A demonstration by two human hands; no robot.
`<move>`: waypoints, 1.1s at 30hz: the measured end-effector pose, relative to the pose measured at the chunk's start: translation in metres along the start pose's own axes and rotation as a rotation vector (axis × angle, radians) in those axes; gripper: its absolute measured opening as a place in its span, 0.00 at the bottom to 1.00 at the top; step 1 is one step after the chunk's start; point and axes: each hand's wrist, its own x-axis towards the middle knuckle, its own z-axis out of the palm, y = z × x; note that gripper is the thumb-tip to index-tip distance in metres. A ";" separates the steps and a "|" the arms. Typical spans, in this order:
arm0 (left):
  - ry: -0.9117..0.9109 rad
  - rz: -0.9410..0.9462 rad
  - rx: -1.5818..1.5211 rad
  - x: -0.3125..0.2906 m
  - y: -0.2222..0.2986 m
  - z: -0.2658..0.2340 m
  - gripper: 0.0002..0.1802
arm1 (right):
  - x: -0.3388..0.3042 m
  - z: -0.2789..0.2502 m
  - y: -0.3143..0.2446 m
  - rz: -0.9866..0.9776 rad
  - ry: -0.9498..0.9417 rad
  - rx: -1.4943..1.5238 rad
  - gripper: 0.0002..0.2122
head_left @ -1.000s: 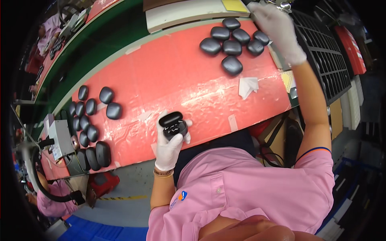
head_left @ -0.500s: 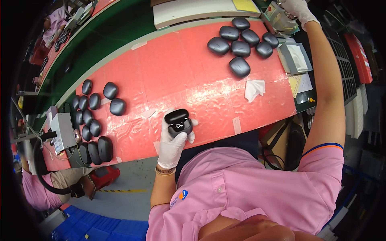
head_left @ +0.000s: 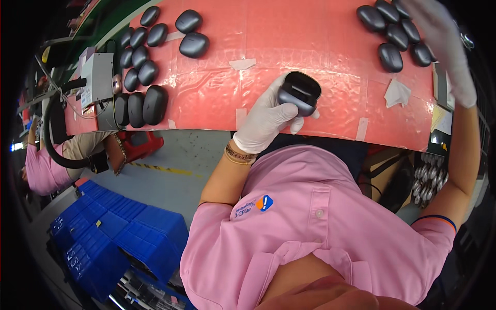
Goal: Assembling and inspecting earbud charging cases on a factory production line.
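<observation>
My left hand (head_left: 266, 113), in a white glove, is closed around a dark grey earbud charging case (head_left: 298, 97) over the front edge of the red-topped table. The case's lid is raised and its black inside faces up; whether earbuds sit in it I cannot make out. At the far right, my gloved right hand (head_left: 442, 46) is in the air beside a group of similar closed cases (head_left: 397, 37). Its fingers are smeared by motion, so what they hold, if anything, does not show.
More closed cases (head_left: 139, 57) lie at the left of the table (head_left: 217, 103), near a grey box device (head_left: 97, 77) with cables. A white cloth (head_left: 397, 93) lies at the right. Blue bins (head_left: 150, 232) stand on the floor; another person (head_left: 51, 163) is at the far left.
My right hand has come back from the container at the far right toward the cases. The view has shifted, and the held case is turned, its black interior now facing me more.
</observation>
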 end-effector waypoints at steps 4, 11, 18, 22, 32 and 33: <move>-0.066 -0.051 0.008 -0.005 0.002 -0.002 0.28 | -0.028 0.089 -0.080 -0.736 -0.159 -0.150 0.13; 0.003 -0.087 0.040 -0.002 0.008 0.007 0.24 | -0.036 0.113 -0.096 -0.731 -0.423 -0.386 0.11; -0.005 -0.112 0.090 0.000 0.008 0.006 0.23 | -0.046 0.085 -0.070 -0.325 -0.241 0.012 0.15; -0.013 -0.112 0.081 0.000 0.009 0.006 0.22 | -0.064 0.122 -0.083 -0.405 -0.143 0.092 0.22; -0.083 -0.172 -0.117 0.000 0.012 -0.001 0.25 | -0.069 0.119 -0.083 -0.493 -0.266 -0.282 0.24; -0.081 -0.177 -0.117 -0.001 0.012 -0.002 0.25 | -0.067 0.123 -0.084 -0.492 -0.208 -0.266 0.23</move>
